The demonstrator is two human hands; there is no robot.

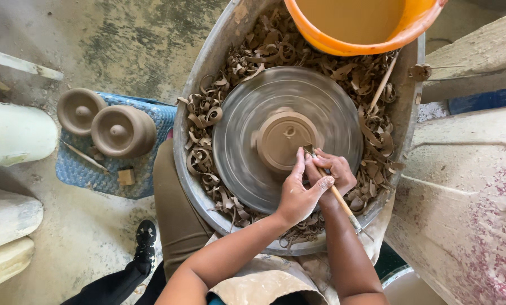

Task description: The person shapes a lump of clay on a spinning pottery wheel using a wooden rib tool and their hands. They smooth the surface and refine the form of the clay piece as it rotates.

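Both hands close on a thin wooden-handled trimming tool (333,189) just right of centre in the frame. The right hand (334,174) wraps its fingers around the shaft near the working end, and the left hand (297,195) presses against it from the left, its index finger laid across the handle and its thumb reaching up toward the tip. The tool's metal end touches the lower right edge of a brown clay piece (287,138), which sits upside down at the middle of the frame. The long handle slants down and to the right, past the wrists.

That clay piece sits in the centre of a round grey wheel head (247,164), whose surface is streaked with motion blur. Around the wheel lies a wide metal basin (199,73), filled with curled brown clay trimmings (205,113). A thin stick (382,83) rests among the shavings at the upper right of the basin. An orange bucket (402,35) overlaps the basin's top rim at the upper edge of the frame.

Left of the basin, a blue woven mat (83,175) lies on the dusty floor and carries two more brown clay pieces (106,121), side by side and touching, plus a small wooden block (126,176) and a slim stick. At the bottom of the frame are the person's knee in brown cloth (174,209) and a clay-smeared apron (264,282).
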